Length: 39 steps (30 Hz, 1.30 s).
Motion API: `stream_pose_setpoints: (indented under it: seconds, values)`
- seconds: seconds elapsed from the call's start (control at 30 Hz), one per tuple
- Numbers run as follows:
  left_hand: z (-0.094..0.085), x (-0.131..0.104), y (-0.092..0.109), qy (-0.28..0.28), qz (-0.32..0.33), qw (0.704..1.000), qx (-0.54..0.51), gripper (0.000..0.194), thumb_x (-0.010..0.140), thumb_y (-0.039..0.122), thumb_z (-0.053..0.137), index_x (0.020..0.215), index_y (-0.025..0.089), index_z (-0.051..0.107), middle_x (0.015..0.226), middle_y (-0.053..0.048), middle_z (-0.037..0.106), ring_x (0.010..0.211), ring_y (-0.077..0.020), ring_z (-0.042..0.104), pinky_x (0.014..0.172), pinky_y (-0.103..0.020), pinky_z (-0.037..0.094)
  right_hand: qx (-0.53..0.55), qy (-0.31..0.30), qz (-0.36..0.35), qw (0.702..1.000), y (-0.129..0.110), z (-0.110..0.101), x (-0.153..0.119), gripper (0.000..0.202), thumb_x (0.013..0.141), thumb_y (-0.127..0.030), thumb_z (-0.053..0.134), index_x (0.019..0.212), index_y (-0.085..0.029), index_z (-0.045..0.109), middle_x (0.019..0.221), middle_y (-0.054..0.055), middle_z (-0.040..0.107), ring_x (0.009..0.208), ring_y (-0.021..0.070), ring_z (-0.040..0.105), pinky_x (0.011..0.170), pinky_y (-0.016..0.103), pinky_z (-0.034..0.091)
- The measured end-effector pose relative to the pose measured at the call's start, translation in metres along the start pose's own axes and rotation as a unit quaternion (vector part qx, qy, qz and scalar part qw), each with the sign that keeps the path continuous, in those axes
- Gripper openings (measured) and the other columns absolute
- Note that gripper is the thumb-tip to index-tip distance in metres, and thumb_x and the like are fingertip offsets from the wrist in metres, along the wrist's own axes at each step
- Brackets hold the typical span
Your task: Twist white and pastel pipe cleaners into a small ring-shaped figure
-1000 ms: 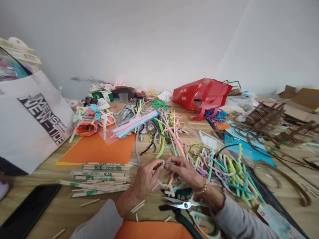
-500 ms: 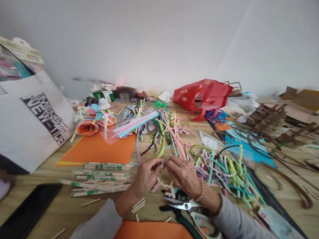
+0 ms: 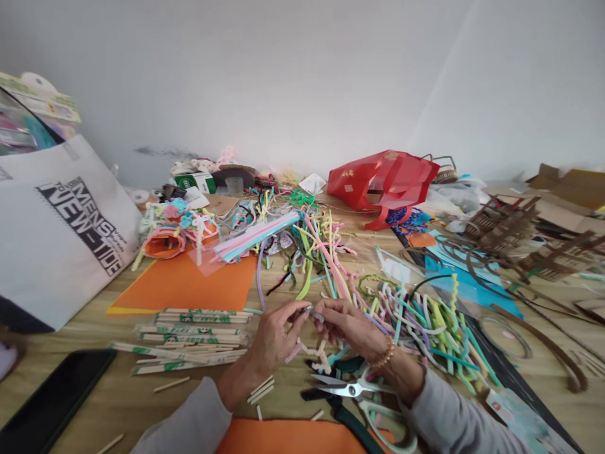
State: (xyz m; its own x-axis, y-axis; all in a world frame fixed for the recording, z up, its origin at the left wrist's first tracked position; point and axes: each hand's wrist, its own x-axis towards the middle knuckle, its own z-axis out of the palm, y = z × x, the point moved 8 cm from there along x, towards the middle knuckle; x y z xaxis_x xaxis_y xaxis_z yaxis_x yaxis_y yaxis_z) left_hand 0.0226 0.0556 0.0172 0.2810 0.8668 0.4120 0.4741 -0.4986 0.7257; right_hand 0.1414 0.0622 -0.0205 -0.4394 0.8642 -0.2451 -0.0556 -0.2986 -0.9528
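My left hand (image 3: 273,337) pinches a small, shiny grey piece (image 3: 314,313) between thumb and forefinger. On the other end of that piece my right hand (image 3: 353,329), with a beaded bracelet at the wrist, is closed with its fingertips. The piece is too small to name. Below the hands lies a pale pink twisted pipe cleaner (image 3: 322,360). Scissors (image 3: 350,389) with light handles rest part open by my right wrist, across a dark-handled tool (image 3: 353,429). Short wooden stick pieces (image 3: 261,389) lie near my left wrist.
Paper-wrapped chopsticks (image 3: 198,330) and a black phone (image 3: 54,400) lie left, below a large white bag (image 3: 70,233). Piles of coloured pipe cleaners (image 3: 435,321) spread ahead and right. Orange sheets (image 3: 198,284), a red bag (image 3: 382,180) and brown woven baskets (image 3: 505,221) stand farther off.
My right hand has turned and its fingers have shifted, so more of the small grey piece shows between the hands. My left hand stays nearly in place.
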Motion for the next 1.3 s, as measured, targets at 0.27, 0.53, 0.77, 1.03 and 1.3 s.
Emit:
stream_pose_setpoints:
  seconds: [0.27, 0.53, 0.77, 1.03, 1.3]
  values:
    - [0.004, -0.003, 0.01, -0.012, 0.083, 0.995, 0.048, 0.017, 0.088, 0.017, 0.049, 0.095, 0.018, 0.064, 0.092, -0.008, 0.073, 0.081, -0.0183, 0.068, 0.073, -0.026, 0.051, 0.007, -0.006, 0.014, 1.0, 0.009, -0.001, 0.003, 0.038, 0.072, -0.05, 0.07, 0.076, -0.015, 0.056, 0.059, -0.003, 0.058, 0.043, 0.0061, 0.05, 0.041, 0.017, 0.036]
    - [0.003, -0.002, 0.01, -0.01, 0.016, 0.999, 0.028, 0.017, 0.088, 0.024, 0.05, 0.089, 0.019, 0.066, 0.082, -0.005, 0.072, 0.07, -0.017, 0.066, 0.064, -0.025, 0.048, -0.554, 0.126, -0.303, 0.765, -0.049, 0.02, -0.03, 0.021, 0.093, -0.018, 0.042, 0.075, -0.017, 0.053, 0.069, 0.002, 0.055, 0.063, 0.0134, 0.049, 0.058, 0.025, 0.034]
    - [0.004, 0.003, -0.01, -0.016, -0.087, 0.987, -0.134, 0.022, 0.086, 0.033, 0.054, 0.09, 0.016, 0.067, 0.075, -0.004, 0.07, 0.067, -0.0174, 0.064, 0.062, -0.025, 0.049, -0.564, 0.12, -0.342, 0.742, -0.053, 0.022, -0.032, 0.024, 0.097, -0.024, 0.04, 0.082, -0.017, 0.057, 0.075, 0.004, 0.059, 0.068, 0.0148, 0.054, 0.063, 0.025, 0.038]
    - [0.002, 0.01, -0.04, -0.028, -0.212, 0.918, -0.335, 0.034, 0.078, 0.034, 0.064, 0.105, 0.014, 0.064, 0.09, -0.009, 0.073, 0.074, -0.0191, 0.068, 0.063, -0.026, 0.05, -0.297, 0.162, -0.229, 0.913, -0.055, -0.029, -0.016, 0.044, 0.095, -0.051, 0.036, 0.092, -0.017, 0.064, 0.083, 0.004, 0.062, 0.077, 0.0169, 0.056, 0.069, 0.027, 0.044]
    - [0.003, 0.009, -0.051, -0.005, -0.278, 0.835, -0.475, 0.034, 0.073, 0.038, 0.07, 0.097, 0.015, 0.065, 0.081, -0.006, 0.07, 0.073, -0.0159, 0.066, 0.066, -0.025, 0.05, -0.088, 0.042, -0.086, 0.992, -0.007, -0.027, 0.007, 0.049, 0.084, -0.06, 0.051, 0.105, -0.019, 0.064, 0.092, 0.006, 0.065, 0.079, 0.0189, 0.063, 0.066, 0.031, 0.051]
